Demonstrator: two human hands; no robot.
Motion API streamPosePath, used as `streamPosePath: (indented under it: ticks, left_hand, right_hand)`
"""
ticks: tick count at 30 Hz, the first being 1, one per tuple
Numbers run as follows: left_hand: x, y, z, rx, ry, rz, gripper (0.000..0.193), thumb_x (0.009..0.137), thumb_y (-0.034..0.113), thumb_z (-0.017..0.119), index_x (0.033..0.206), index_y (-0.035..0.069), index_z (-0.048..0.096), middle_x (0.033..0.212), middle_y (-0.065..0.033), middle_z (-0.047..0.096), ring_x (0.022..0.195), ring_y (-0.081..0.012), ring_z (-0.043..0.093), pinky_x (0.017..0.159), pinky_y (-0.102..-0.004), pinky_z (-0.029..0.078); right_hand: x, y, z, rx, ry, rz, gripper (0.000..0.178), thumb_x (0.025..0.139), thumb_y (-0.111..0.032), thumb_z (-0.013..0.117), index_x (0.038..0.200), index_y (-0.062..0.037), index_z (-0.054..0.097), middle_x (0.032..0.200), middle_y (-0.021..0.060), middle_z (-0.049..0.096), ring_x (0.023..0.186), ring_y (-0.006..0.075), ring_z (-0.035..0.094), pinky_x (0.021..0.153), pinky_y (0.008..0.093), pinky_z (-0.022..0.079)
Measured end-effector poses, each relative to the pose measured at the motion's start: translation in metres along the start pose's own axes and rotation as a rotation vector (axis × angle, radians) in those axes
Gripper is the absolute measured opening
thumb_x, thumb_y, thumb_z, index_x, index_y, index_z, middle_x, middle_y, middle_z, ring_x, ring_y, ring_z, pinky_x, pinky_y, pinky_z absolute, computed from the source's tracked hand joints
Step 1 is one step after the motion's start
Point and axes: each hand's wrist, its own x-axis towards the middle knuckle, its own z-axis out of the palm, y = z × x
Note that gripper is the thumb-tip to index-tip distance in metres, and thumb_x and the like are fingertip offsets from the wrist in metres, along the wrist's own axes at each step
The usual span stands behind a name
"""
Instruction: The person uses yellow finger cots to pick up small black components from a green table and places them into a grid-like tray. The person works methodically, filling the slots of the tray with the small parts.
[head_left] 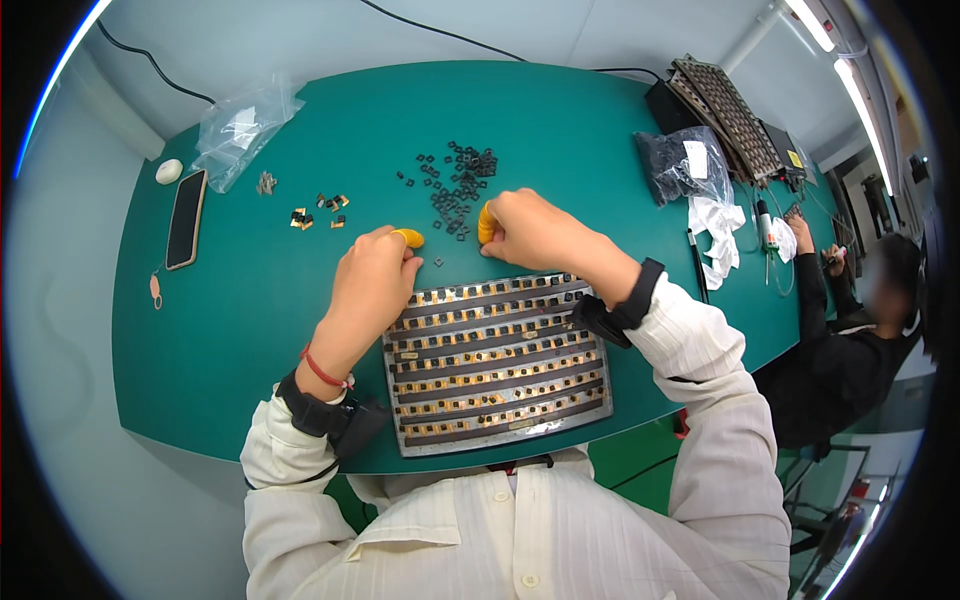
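Note:
A metal tray (pixel 498 440) lies at the table's near edge, its rows lined with small black square parts on copper-coloured tabs. At its far left corner is my left hand (pixel 372 272), a yellow finger cot on one finger, fingers curled together. My right hand (pixel 535 232), also with a yellow finger cot, is pinched closed just beyond the tray's far edge. Whatever either hand pinches is too small or hidden. Between and beyond the hands lies a loose pile of small black square parts (pixel 462 185). One single square piece (pixel 438 262) sits apart, near my left fingertips.
Leftward lie several black-and-copper pieces (pixel 300 218), small grey pieces (pixel 266 183), a phone (pixel 187 220), a round white object (pixel 169 172) and a clear bag (pixel 245 130). Rightward are a dark-filled bag (pixel 685 165), crumpled tissue (pixel 716 235), stacked trays (pixel 728 115) and a co-worker (pixel 850 370).

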Motion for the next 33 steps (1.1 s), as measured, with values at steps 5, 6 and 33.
streamPosePath:
  ticks: [5,6,33]
  left_hand:
    - [0.000,0.009,0.001,-0.084,-0.043,0.042,0.019,0.080,0.004,0.073,0.096,-0.005,0.070,0.091,-0.0164,0.068,0.080,-0.0315,0.068,0.070,-0.0389,0.054]
    - [0.001,0.009,0.002,-0.069,-0.045,0.064,0.021,0.080,0.005,0.073,0.099,-0.005,0.071,0.090,-0.0164,0.069,0.079,-0.0299,0.068,0.070,-0.0369,0.054]
    - [-0.063,0.051,0.002,-0.120,-0.189,0.273,0.016,0.077,0.011,0.073,0.077,-0.004,0.068,0.076,-0.0145,0.060,0.067,-0.0326,0.062,0.062,-0.0407,0.051]
  right_hand:
    - [-0.016,0.005,-0.001,-0.058,0.050,-0.115,0.018,0.081,-0.005,0.070,0.094,0.0070,0.071,0.085,0.0224,0.071,0.077,0.0313,0.071,0.071,0.0362,0.056]
    - [-0.018,0.005,-0.002,-0.071,0.075,-0.135,0.018,0.081,-0.004,0.069,0.095,0.0072,0.071,0.086,0.0230,0.071,0.077,0.0319,0.071,0.071,0.0365,0.056]
    - [-0.063,-0.010,0.005,-0.028,0.193,-0.214,0.013,0.079,-0.006,0.072,0.085,0.0049,0.067,0.079,0.0164,0.064,0.072,0.0317,0.065,0.065,0.0387,0.051]
